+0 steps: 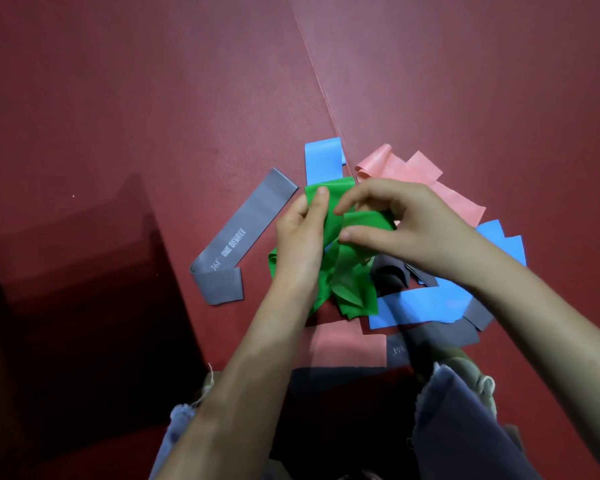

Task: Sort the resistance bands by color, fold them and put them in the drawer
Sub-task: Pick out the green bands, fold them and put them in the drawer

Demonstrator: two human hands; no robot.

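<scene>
Two hands work mid-frame in the head view, the only feed I have. Left hand (300, 237) grips the green band (355, 285) from its left side, thumb laid flat along the upper strip, fingers curled behind it. Right hand (409, 226) comes in from the right, thumb and forefinger pinching a fold of the same green band, other fingers loosely bent above it. The green band is bunched and crumpled, and its lower folds drape onto the pile under the hands.

The pile sits on a red mat (153, 98). I log:
- a blue band (323, 161) just beyond the green one
- a pink band (413, 174), rumpled, beyond the right hand
- a second blue band (420, 306) under the right forearm
- a dark grey band (392, 271) between green and blue, partly covered
- another pink band (347, 348), flat, nearer the person
- a grey band (433, 341) touching that pink one, printing only partly readable

Beside the pile on its left, a light grey band (238, 237) lies flat with its near end folded over, marked "361° ONE DEGREE".

Frayed denim hems (465, 403) show near the bottom edge. A dark shape (84, 289) at lower left is too shadowed for me to identify.
</scene>
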